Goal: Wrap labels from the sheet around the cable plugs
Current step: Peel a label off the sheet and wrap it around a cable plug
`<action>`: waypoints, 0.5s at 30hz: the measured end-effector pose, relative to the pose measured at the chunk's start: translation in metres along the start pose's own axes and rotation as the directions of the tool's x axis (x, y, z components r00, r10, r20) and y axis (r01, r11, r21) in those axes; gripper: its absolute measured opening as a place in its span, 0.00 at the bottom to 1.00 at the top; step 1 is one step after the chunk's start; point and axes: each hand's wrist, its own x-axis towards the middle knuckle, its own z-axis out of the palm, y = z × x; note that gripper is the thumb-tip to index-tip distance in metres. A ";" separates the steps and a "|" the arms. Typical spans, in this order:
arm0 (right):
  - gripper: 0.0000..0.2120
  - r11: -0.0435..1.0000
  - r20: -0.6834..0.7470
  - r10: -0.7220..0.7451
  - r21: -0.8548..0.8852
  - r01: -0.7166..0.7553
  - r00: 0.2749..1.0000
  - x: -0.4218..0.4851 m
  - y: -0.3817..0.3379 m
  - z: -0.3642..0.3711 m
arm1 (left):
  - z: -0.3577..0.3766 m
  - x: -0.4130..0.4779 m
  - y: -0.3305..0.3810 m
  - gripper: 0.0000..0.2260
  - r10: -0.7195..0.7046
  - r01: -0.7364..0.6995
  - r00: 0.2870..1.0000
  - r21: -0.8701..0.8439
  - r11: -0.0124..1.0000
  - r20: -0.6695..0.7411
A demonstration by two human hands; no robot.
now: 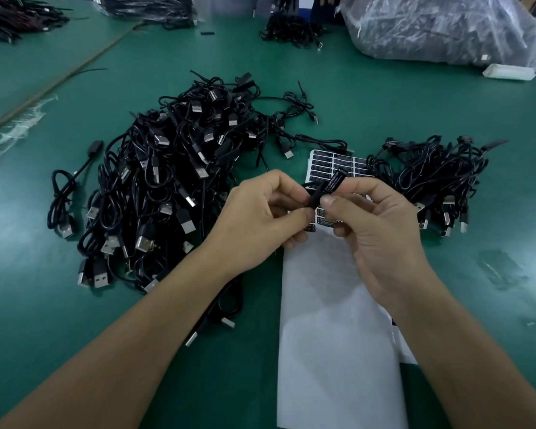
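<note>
Head view: left hand (260, 212) and right hand (375, 230) close together above label sheet (331, 305). Left hand pinches black plug (316, 198). Right hand pinches label (333, 184) on plug. Big cable pile (167, 181) left of sheet, small pile (430, 178) right, on green table (75, 305).

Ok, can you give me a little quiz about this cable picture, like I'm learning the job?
1. True or false: the left hand and the right hand both pinch the black plug.
2. Where does the label sheet lie? A: on the green table, beneath the hands. B: inside a box. C: on the floor.
3. Fill in: the bigger cable pile lies to the sheet's ____.
Key: 1 true; 2 A; 3 left.
</note>
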 end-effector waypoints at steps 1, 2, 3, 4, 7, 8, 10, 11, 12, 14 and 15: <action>0.15 1.000 0.003 -0.006 0.001 0.006 1.000 0.000 0.000 0.000 | 0.000 0.000 0.000 0.07 -0.001 0.001 1.000 -0.013 1.000 -0.007; 0.13 1.000 0.007 -0.016 0.002 0.016 1.000 -0.001 0.000 0.000 | 0.000 0.001 0.000 0.06 -0.006 0.006 1.000 -0.022 1.000 -0.013; 0.11 1.000 0.011 -0.028 0.004 0.027 1.000 -0.001 -0.001 0.000 | 0.000 0.001 0.000 0.06 -0.015 0.014 1.000 -0.026 1.000 -0.020; 0.08 0.999 0.007 -0.034 0.010 0.034 0.999 -0.001 -0.002 0.000 | 0.001 0.002 0.000 0.05 -0.024 0.023 0.999 -0.024 0.999 -0.030; 0.04 0.999 -0.022 -0.018 0.028 0.018 1.000 -0.001 -0.003 0.000 | 0.002 0.003 0.000 0.05 -0.036 0.035 0.998 -0.015 0.999 -0.047; 0.06 1.000 -0.027 -0.008 0.024 0.009 1.000 -0.001 -0.003 0.000 | 0.002 0.004 0.000 0.05 -0.035 0.034 0.998 -0.014 0.999 -0.046; 0.09 1.000 -0.036 0.005 0.001 -0.005 0.999 -0.001 -0.001 0.000 | 0.002 0.004 0.000 0.05 -0.030 0.030 0.999 -0.012 0.999 -0.036; 0.09 1.000 -0.039 0.009 -0.011 -0.009 0.999 -0.001 0.000 0.000 | 0.002 0.004 -0.001 0.05 -0.027 0.026 0.999 -0.013 1.000 -0.030; 0.09 1.000 -0.040 0.010 -0.025 -0.011 0.999 -0.001 0.001 0.001 | 0.001 0.003 -0.001 0.05 -0.023 0.022 0.999 -0.014 1.000 -0.024; 0.09 0.998 -0.042 0.006 -0.057 -0.008 0.999 -0.001 0.002 0.002 | 0.001 0.003 -0.001 0.05 -0.018 0.017 1.000 -0.024 1.000 -0.009; 0.09 0.997 -0.044 0.000 -0.075 -0.003 0.999 -0.001 0.002 0.003 | 0.001 0.003 -0.001 0.04 -0.018 0.019 1.000 -0.031 0.999 0.004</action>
